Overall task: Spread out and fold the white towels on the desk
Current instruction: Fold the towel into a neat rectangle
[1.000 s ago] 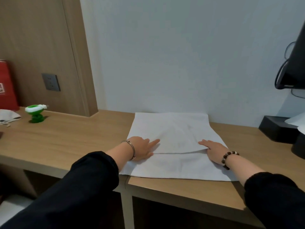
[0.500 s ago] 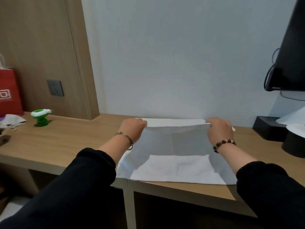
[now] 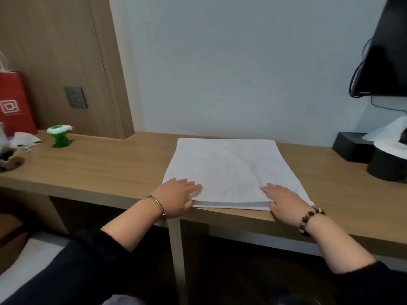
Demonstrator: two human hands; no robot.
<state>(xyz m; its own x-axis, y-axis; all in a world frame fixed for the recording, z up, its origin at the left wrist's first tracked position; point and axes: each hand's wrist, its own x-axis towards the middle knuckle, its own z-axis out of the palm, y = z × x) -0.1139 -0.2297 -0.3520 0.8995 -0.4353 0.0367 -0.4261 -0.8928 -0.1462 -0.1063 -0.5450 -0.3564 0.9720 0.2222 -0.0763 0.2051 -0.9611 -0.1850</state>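
Both flat, fingers straight | left hand point(image 3: 176, 198), right hand point(image 3: 284, 201) press white towel point(image 3: 231, 168) near edge | folded on desk point(image 3: 99, 168)

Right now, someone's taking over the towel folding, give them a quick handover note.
Left hand: open, flat on the near left corner of the white towel.
Right hand: open, flat on its near right corner.
Towel: flat on the desk, reaching the front edge.
Done: folded over; layers show along the near edge.
Left: probably smooth it and fold smaller. Only one towel in view.
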